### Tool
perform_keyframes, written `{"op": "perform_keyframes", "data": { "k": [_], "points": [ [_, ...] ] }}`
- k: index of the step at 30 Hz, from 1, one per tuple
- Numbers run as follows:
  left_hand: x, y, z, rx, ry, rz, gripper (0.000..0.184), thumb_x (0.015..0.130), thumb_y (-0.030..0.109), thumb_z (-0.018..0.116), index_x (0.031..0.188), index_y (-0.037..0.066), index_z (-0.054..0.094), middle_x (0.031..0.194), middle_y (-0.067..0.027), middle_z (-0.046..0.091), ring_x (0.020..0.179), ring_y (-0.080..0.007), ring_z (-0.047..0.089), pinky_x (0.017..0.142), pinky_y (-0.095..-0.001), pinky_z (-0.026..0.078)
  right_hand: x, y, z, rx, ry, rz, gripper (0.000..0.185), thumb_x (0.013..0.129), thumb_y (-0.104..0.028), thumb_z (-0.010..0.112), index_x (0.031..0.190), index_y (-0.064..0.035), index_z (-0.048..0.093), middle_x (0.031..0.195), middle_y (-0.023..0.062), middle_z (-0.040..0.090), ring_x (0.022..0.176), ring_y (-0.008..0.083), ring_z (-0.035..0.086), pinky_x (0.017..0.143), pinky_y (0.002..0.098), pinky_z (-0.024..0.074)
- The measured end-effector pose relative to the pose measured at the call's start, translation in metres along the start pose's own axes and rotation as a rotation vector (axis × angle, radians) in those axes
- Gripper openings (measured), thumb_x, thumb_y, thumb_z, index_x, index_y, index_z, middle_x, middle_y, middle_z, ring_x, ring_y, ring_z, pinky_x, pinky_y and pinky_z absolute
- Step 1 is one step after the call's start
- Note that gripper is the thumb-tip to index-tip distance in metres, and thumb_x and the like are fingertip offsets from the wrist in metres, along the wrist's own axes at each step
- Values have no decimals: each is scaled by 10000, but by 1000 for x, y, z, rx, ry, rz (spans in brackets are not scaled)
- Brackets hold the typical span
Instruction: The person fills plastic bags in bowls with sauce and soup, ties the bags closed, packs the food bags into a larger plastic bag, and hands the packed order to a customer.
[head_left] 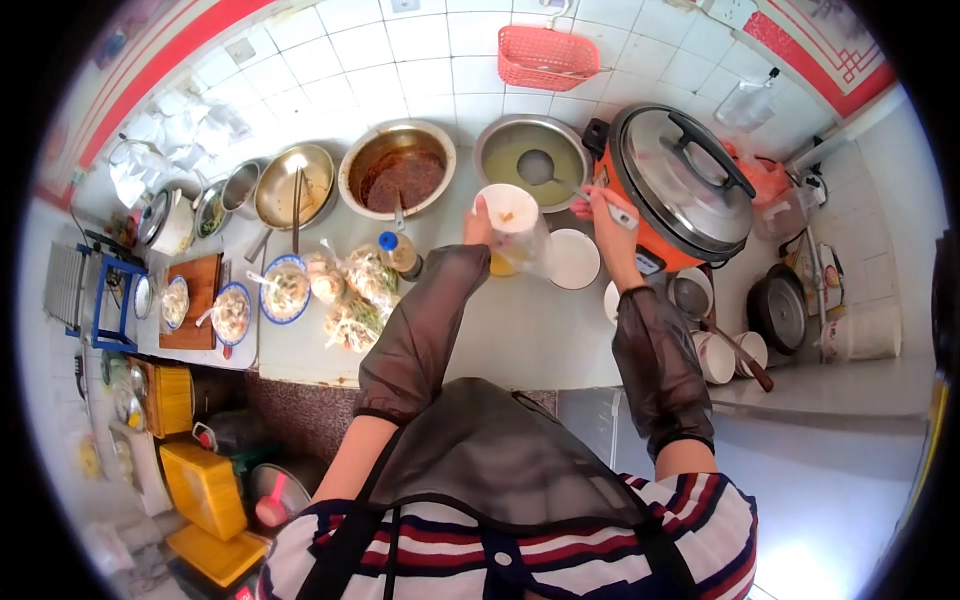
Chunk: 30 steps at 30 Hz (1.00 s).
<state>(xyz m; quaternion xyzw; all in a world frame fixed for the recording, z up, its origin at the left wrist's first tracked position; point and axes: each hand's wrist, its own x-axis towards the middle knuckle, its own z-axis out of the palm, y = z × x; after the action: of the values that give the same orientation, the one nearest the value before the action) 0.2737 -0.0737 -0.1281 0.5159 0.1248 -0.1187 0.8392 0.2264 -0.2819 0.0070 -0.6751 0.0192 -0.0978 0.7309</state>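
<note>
My left hand (pixel 478 226) grips a white bowl (pixel 497 203) by its side, just in front of the broth basin. A small yellowish bit lies in the bowl, and a clear plastic bag (pixel 533 252) hangs around it. My right hand (pixel 612 220) is closed around the handle of a ladle (pixel 537 167). The ladle's head rests in the pale green broth of a steel basin (pixel 484 133). Another white bowl (pixel 574 259) stands on the counter between my hands.
An orange cooker (pixel 650 225) with a steel lid stands right of the basin. Left of it are a basin of dark red sauce (pixel 402 180), a brass-coloured pan (pixel 296 187), bagged vegetables (pixel 370 285) and a blue-capped bottle (pixel 400 255). A pink basket (pixel 547 57) hangs above.
</note>
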Motion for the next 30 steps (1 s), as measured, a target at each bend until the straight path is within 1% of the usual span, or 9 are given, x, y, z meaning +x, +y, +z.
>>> {"op": "perform_keyframes", "data": {
  "k": [3,5,6,13,15,16,18,27,30],
  "points": [
    [21,-15,5,15,193,113,667,907,570,367,1207,-24,415,1057,-182,594,768,-289,659,450,-364,527,-29,-8,3,-178,-142,-142,207,917,-98,500,1017,49,608,886,109,636,788,169,634,706,250,499],
    [24,-19,0,-10,104,156,710,886,594,398,1251,-13,345,1101,-185,566,819,-298,652,481,-388,537,-33,-4,2,-660,-265,-663,180,861,-29,535,1023,25,592,891,131,601,778,263,619,679,311,493],
    [18,-16,2,-19,136,166,717,883,593,405,1265,-9,329,1129,-189,548,864,-303,641,503,-398,541,-22,7,-1,-740,-274,-744,215,844,-30,537,1053,-1,583,921,158,567,802,330,582,684,349,479],
    [-17,-5,-3,-6,206,151,762,871,599,428,1317,-5,296,1231,-200,471,963,-342,598,571,-424,557,51,125,-8,-988,-310,-593,221,850,-103,547,1041,1,587,908,160,592,814,315,596,707,347,474],
    [-13,-12,-7,-9,243,139,768,867,602,432,1323,-2,302,1242,-208,459,980,-348,588,575,-430,559,59,151,0,-463,-94,-283,210,855,-110,543,995,38,597,811,156,631,743,258,636,664,318,495],
    [-9,-16,-11,-13,277,128,774,863,606,436,1330,2,307,1252,-216,448,997,-354,578,579,-436,562,60,152,1,-462,-98,-282,210,855,-110,543,995,38,597,811,156,631,743,258,636,664,318,495],
    [-5,-17,-13,27,313,88,777,859,607,441,1333,5,311,1259,-224,436,1018,-357,565,577,-439,565,58,129,6,19,109,98,228,872,-123,522,963,71,601,749,147,645,677,202,647,615,285,516],
    [-2,-5,2,62,261,-47,753,852,611,448,1306,17,354,1264,-220,431,1047,-368,543,546,-439,569,-4,0,3,39,-3,18,232,911,-105,485,996,79,599,803,131,646,715,175,651,674,257,520],
    [11,-16,-4,22,209,4,731,869,619,401,1310,41,322,1160,-174,522,960,-317,596,538,-410,550,-41,-17,10,-221,-191,-191,207,915,-86,502,1034,54,596,900,103,633,809,176,635,717,255,498]
  ]
}}
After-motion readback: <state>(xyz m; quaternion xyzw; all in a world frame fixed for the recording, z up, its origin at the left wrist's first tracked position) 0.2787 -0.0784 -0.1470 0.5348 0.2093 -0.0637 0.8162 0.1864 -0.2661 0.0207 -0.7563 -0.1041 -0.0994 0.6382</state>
